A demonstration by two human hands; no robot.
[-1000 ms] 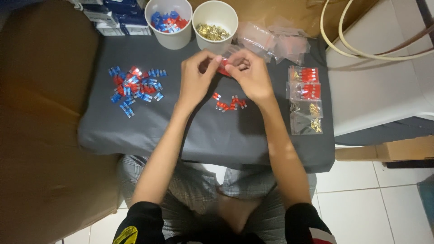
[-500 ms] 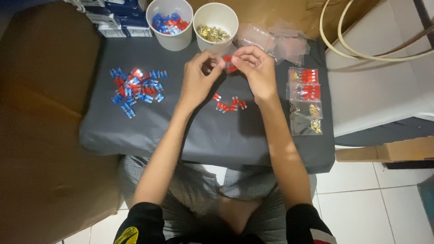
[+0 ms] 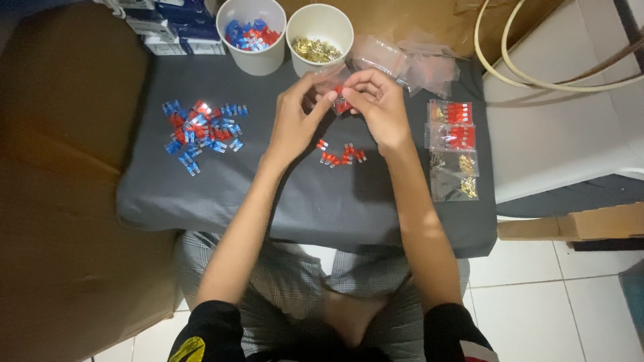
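Observation:
My left hand (image 3: 295, 117) and my right hand (image 3: 377, 106) meet above the dark grey cloth-covered table (image 3: 268, 201), both pinching a small clear plastic bag with red parts (image 3: 341, 100) in it. Just below the hands lies a small cluster of red parts (image 3: 341, 156). A bigger pile of blue and red parts (image 3: 201, 131) lies to the left of my left hand.
Two white cups stand at the far edge, one with blue and red parts (image 3: 249, 33), one with brass pieces (image 3: 318, 47). Empty clear bags (image 3: 409, 64) lie behind my right hand. Filled small bags (image 3: 455, 147) line the right side. Brown cardboard (image 3: 60, 167) flanks the left.
Both hands have lifted the small bag slightly away from me and the fingers have shifted on it. The piles on the table have not moved.

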